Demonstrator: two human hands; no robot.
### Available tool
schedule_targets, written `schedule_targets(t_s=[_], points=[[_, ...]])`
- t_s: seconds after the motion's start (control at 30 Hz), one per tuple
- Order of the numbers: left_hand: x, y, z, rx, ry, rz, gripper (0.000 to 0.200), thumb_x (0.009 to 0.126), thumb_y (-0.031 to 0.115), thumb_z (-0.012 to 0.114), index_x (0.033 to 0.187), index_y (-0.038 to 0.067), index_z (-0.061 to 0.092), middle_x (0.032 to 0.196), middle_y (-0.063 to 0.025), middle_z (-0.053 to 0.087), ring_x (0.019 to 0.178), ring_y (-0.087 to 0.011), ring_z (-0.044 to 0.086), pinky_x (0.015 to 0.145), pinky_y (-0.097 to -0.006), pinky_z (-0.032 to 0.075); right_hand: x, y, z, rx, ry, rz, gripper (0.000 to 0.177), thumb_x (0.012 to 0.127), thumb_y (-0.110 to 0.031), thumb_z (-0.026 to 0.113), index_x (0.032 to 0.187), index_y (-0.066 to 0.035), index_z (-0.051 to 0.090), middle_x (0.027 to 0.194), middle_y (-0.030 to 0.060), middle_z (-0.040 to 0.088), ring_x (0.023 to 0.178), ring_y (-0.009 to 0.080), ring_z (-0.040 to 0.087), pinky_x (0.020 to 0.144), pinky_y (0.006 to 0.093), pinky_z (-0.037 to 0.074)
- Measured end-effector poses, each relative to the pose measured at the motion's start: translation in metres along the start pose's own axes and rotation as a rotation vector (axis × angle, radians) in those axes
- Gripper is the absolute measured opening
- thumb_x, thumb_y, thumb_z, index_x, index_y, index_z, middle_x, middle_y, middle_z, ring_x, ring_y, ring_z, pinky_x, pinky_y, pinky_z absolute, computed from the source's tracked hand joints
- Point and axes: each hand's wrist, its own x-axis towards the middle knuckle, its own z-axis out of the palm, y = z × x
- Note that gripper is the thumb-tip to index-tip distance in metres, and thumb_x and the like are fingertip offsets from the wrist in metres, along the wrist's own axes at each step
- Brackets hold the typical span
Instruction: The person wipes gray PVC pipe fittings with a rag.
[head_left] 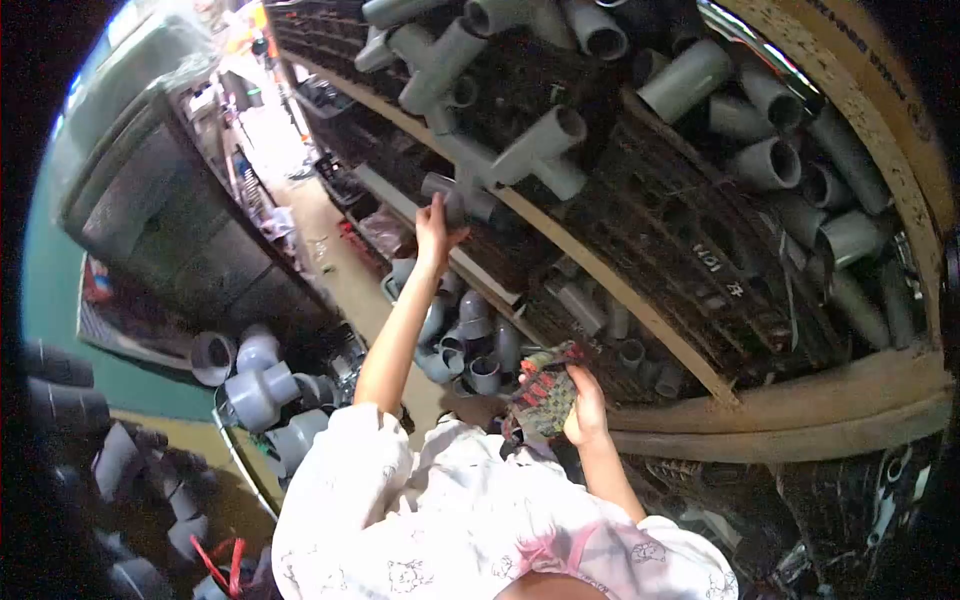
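My left hand (434, 236) reaches out toward the shelf, its fingers closed on a grey pipe fitting (445, 198). More grey fittings lie just beyond it, among them a tee (545, 150) on the shelf edge. Nearer my body, my right hand (586, 408) holds a patterned cloth (546, 400) in green, red and dark colours, with the thumb along its side. The cloth hides part of the fingers.
Dark crates (690, 250) filled with grey fittings stand on wooden-edged shelves at the right. Large grey fittings (258, 392) sit at the lower left. A dark, plastic-topped case (170, 200) stands at the left, beside a narrow aisle (345, 285).
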Motion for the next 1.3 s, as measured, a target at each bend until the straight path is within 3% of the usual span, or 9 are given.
schedule_targets(t_s=[0.2,0.53,0.7,0.9,1.03,1.17,1.23,1.27,1.3], points=[[0.118,-0.075,0.048,0.126,-0.146,-0.029,0.038,0.082,0.026,0.049,0.108,0.003,0.035,0.096,-0.0126,0.049,0.073,-0.0225,0.054,0.057,-0.0369,0.05,-0.045,-0.005,-0.015,0.038,0.16,-0.127,0.035,0.086,-0.021,0.036,0.107,0.005,0.044,0.103,0.0222,0.053,0.09,0.0318,0.056,0.081,0.0406,0.045],[0.123,-0.099,0.063,-0.139,-0.078,-0.032,0.037,0.077,0.027,0.053,0.106,0.006,0.049,0.105,-0.0113,0.053,0.095,-0.0279,0.051,0.075,-0.0354,0.042,-0.084,-0.016,-0.038,-0.097,0.484,-0.421,0.028,0.085,-0.018,0.035,0.104,0.002,0.045,0.095,0.0189,0.055,0.085,0.03,0.055,0.078,0.0411,0.044],[0.129,-0.134,0.049,0.984,-0.233,0.777,0.031,0.072,0.022,0.055,0.098,0.006,0.055,0.101,-0.0165,0.055,0.093,-0.0327,0.051,0.074,-0.0393,0.042,-0.087,0.006,-0.084,-0.078,0.582,-0.458,0.031,0.085,-0.021,0.037,0.105,0.002,0.044,0.095,0.0204,0.055,0.086,0.0305,0.055,0.078,0.0424,0.044],[0.032,-0.087,0.067,1.614,-0.515,0.715,0.036,0.075,0.035,0.045,0.095,0.008,0.059,0.09,-0.0157,0.059,0.084,-0.0331,0.056,0.071,-0.0412,0.045,-0.077,0.031,-0.109,-0.134,0.616,-0.493,0.028,0.084,-0.016,0.037,0.099,0.005,0.048,0.091,0.0207,0.058,0.081,0.0303,0.058,0.075,0.0397,0.047],[0.07,-0.112,0.062,1.82,-0.525,0.8,0.04,0.078,0.041,0.043,0.105,0.015,0.055,0.102,-0.012,0.057,0.086,-0.0271,0.058,0.063,-0.0386,0.049,-0.089,0.013,-0.066,-0.086,0.752,-0.434,0.042,0.08,-0.019,0.053,0.111,0.007,0.042,0.112,0.01,0.047,0.104,0.0166,0.042,0.091,0.0274,0.029],[0.101,-0.129,0.053,1.731,-0.477,0.838,0.042,0.08,0.041,0.044,0.105,0.009,0.054,0.103,-0.0136,0.056,0.09,-0.0322,0.055,0.074,-0.0407,0.045,-0.075,0.036,-0.093,-0.027,0.966,-0.501,0.025,0.082,-0.013,0.049,0.103,0.001,0.05,0.104,0.0057,0.053,0.098,0.011,0.047,0.085,0.0244,0.036],[0.187,-0.177,0.025,1.534,-0.559,1.366,0.042,0.08,0.038,0.044,0.107,0.008,0.052,0.097,-0.0139,0.059,0.085,-0.0316,0.057,0.069,-0.0395,0.047,-0.084,0.021,-0.067,-0.072,0.877,-0.481,0.02,0.083,-0.013,0.047,0.099,-0.001,0.052,0.1,0.0059,0.055,0.093,0.0119,0.051,0.082,0.025,0.039],[0.16,-0.155,0.03,1.68,-0.514,0.971,0.041,0.079,0.035,0.045,0.108,0.007,0.052,0.102,-0.0136,0.057,0.086,-0.0315,0.056,0.071,-0.0376,0.046,-0.079,0.031,-0.076,0.014,0.788,-0.593,0.018,0.085,-0.016,0.045,0.092,-0.002,0.053,0.089,0.0049,0.059,0.081,0.0122,0.056,0.073,0.0241,0.043],[0.183,-0.174,0.016,1.703,-0.512,1.152,0.042,0.079,0.034,0.046,0.107,0.005,0.051,0.105,-0.0155,0.054,0.087,-0.0312,0.055,0.07,-0.0368,0.046,-0.076,0.034,-0.075,0.032,0.819,-0.628,0.019,0.085,-0.016,0.043,0.092,-0.002,0.052,0.085,0.0082,0.06,0.076,0.0166,0.059,0.07,0.0278,0.047]])
